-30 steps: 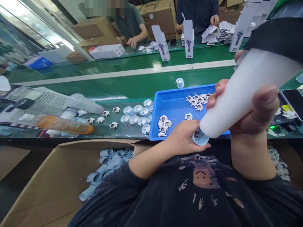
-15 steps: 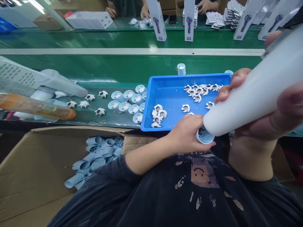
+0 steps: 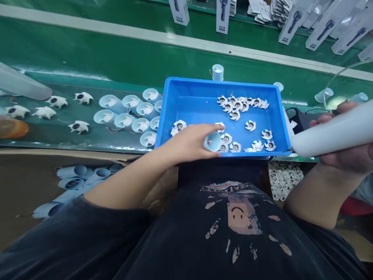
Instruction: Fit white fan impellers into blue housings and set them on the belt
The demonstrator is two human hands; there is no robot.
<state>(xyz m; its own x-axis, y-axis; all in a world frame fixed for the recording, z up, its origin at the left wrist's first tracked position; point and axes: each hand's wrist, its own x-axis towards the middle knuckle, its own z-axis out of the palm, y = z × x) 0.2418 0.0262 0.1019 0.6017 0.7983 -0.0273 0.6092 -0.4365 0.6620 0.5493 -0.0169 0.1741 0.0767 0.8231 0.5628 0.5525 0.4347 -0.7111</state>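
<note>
My left hand [image 3: 190,144] is closed around a light-blue cylinder housing [image 3: 213,141], its open end tilted toward me. The hand hangs over the near side of a blue tray [image 3: 186,88]. A fingertip reaches a white fan impeller [image 3: 220,127]; whether it grips the part I cannot tell. Several more impellers [image 3: 235,104] lie scattered in the tray. On the right, my right hand [image 3: 345,157] is wrapped round a long white tapered cylinder [image 3: 335,130], whose narrow rounded end points left, by the tray's right corner.
Blue housings with white impellers inside [image 3: 124,120] stand left of the tray, beside loose impellers [image 3: 80,126]. One housing [image 3: 217,72] stands behind the tray. A cardboard box [image 3: 26,229] below holds blue housings [image 3: 70,182]. White printed boxes [image 3: 291,27] line the far side.
My left hand has moved left and over the tray with the blue housing. My right hand has drawn the white cylinder away to the right, off the housing. The view has tilted down.
</note>
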